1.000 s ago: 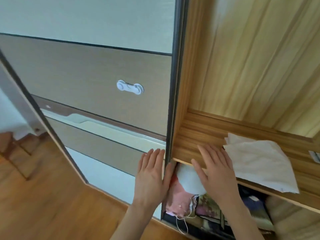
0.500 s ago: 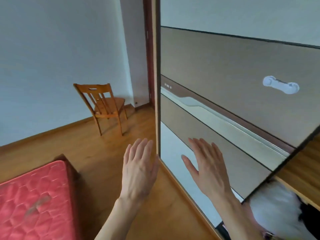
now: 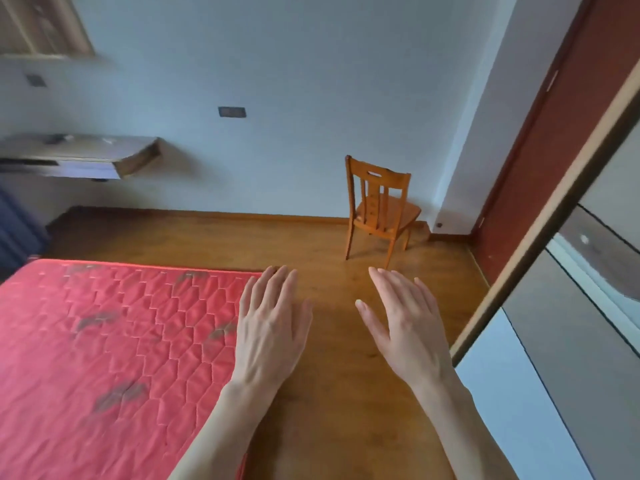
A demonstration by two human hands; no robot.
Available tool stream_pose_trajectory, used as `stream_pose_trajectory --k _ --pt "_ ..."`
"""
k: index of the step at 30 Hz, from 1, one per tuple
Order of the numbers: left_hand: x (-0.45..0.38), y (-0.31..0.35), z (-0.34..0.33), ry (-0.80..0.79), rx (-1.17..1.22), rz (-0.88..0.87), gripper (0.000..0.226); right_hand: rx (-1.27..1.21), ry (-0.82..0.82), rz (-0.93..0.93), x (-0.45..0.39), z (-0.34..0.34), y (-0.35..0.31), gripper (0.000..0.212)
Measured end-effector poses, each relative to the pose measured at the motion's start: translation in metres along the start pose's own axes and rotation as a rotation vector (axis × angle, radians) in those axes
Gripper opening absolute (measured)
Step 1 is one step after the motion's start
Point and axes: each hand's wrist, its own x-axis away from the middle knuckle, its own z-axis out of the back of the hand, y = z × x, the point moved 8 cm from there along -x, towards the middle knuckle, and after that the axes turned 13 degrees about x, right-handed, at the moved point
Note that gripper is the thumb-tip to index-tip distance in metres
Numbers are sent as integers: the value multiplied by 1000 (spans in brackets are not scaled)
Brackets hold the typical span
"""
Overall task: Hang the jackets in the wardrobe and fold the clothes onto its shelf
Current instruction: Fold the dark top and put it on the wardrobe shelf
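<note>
My left hand (image 3: pixel 272 322) hovers flat with straight fingers over the right edge of a red quilted mattress (image 3: pixel 104 348), holding nothing. My right hand (image 3: pixel 405 323) is held out beside it over the wooden floor, fingers straight and empty. The wardrobe's sliding door (image 3: pixel 568 306), with grey and white panels, runs along the right edge of the view. No jackets or other clothes are in sight, and the wardrobe's inside is out of frame.
A wooden chair (image 3: pixel 379 209) stands in the far corner by the wall. A wall-mounted wooden shelf (image 3: pixel 83 157) hangs at the left. Bare wooden floor (image 3: pixel 311 244) lies between the mattress, the chair and the wardrobe.
The view has swung left, away from the wardrobe shelf with its white cloth, to the room. Both hands left the wardrobe edge and now hover empty over the mattress and floor.
</note>
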Motion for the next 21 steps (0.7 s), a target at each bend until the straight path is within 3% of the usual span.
stream_pose_trajectory --k 10,21 --pt "-14 -115 63 208 -291 342 50 -321 -93 428 -123 -72 -146 67" --pt "144 -191 203 421 -598 797 50 -605 -206 897 -76 -80 -376 65"
